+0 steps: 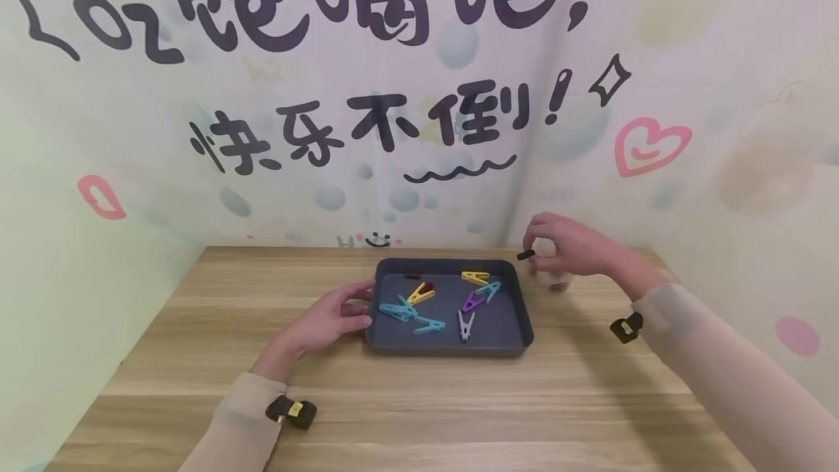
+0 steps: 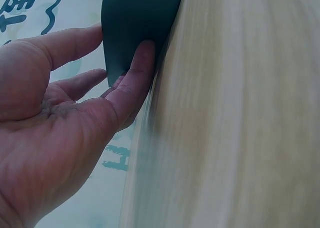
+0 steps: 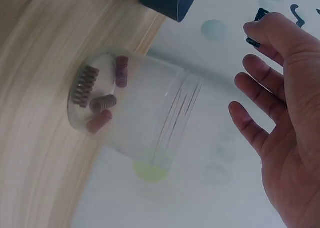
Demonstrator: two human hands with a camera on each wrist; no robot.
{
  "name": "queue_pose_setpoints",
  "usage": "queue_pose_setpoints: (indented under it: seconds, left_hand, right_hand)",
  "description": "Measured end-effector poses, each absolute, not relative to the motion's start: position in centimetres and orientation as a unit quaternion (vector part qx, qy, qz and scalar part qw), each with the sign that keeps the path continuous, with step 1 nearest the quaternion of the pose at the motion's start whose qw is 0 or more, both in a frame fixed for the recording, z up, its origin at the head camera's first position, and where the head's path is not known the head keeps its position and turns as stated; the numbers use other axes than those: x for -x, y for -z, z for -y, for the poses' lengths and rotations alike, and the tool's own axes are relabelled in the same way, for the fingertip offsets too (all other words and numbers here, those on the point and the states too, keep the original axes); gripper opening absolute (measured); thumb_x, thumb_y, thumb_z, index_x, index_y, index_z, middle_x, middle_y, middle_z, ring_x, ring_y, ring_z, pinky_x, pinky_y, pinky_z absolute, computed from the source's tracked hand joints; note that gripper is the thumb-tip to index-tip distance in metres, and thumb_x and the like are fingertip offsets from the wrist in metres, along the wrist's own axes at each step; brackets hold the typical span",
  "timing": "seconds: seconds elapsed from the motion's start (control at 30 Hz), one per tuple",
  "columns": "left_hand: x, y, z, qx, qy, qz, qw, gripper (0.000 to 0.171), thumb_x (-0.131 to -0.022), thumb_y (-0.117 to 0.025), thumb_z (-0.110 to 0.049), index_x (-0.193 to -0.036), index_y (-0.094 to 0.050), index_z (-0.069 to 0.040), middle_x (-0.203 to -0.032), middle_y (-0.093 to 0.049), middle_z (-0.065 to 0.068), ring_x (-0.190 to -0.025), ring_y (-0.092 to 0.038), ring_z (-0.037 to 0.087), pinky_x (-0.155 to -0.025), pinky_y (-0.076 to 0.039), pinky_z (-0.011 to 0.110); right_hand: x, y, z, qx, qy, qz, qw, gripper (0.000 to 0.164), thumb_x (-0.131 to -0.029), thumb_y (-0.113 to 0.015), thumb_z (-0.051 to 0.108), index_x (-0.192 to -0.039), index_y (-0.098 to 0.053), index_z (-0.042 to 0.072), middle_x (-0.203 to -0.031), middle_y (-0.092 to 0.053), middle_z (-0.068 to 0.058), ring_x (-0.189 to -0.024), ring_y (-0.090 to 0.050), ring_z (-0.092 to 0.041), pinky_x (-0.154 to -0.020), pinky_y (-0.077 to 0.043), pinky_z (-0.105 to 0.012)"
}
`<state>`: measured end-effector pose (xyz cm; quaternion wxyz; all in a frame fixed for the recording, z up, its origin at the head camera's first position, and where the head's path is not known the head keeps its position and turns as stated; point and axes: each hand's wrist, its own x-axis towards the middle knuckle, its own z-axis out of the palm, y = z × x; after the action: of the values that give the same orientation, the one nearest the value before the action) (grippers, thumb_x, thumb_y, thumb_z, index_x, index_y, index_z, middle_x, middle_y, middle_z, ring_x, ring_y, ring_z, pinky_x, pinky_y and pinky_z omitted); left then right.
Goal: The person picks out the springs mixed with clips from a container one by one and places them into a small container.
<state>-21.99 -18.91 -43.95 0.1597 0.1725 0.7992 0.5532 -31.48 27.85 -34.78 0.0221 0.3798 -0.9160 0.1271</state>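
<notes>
My right hand [image 1: 570, 245] pinches a small black spring [image 1: 526, 255] between thumb and fingertip, up by the mouth of a clear jar [image 3: 145, 97]. Inside the jar, several reddish, purplish and brown springs [image 3: 86, 86] lie at the bottom. The fingers of my left hand [image 1: 331, 319] rest against the left outer wall of a dark grey tray [image 1: 452, 350], as the left wrist view also shows. Yellow, blue, purple and grey clothespins [image 1: 466, 326] lie scattered in the tray. With them are a brown spring [image 1: 412, 275] and a dark red one [image 1: 427, 288].
The wooden table [image 1: 406, 414] runs back to a printed wall cloth [image 1: 367, 202] just behind the tray and jar. The jar stands upright, to the right of the tray's back corner. Each sleeved wrist wears a black strapped camera [image 1: 627, 328].
</notes>
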Motion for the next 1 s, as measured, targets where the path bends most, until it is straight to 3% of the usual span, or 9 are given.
queue_pose_setpoints:
  seconds: [0.63, 1.0]
  left_hand:
    - [22.1, 43.9, 18.9, -0.170, -0.558, -0.795, 0.164, 0.070, -0.103, -0.067, -0.002, -0.163, -0.032, 0.004, -0.154, -0.047, 0.029, -0.140, -0.051, 0.048, -0.111, -0.051, 0.048]
    - [22.1, 44.0, 18.9, -0.171, -0.558, -0.795, 0.166, 0.070, -0.104, -0.066, -0.001, -0.164, -0.031, 0.005, -0.154, -0.047, 0.029, -0.140, -0.051, 0.048, -0.110, -0.052, 0.047]
  right_hand:
    - [31.5, 35.0, -32.2, -0.342, -0.122, 0.931, 0.033, 0.016, -0.087, -0.084, 0.010, -0.099, -0.075, 0.017, -0.104, -0.067, -0.002, -0.096, -0.059, -0.021, -0.086, -0.057, -0.046]
    - [32.4, 35.4, -34.0, -0.311, -0.113, 0.943, 0.018, 0.014, -0.089, -0.082, 0.009, -0.101, -0.076, 0.015, -0.108, -0.068, -0.007, -0.103, -0.062, -0.032, -0.092, -0.056, -0.049]
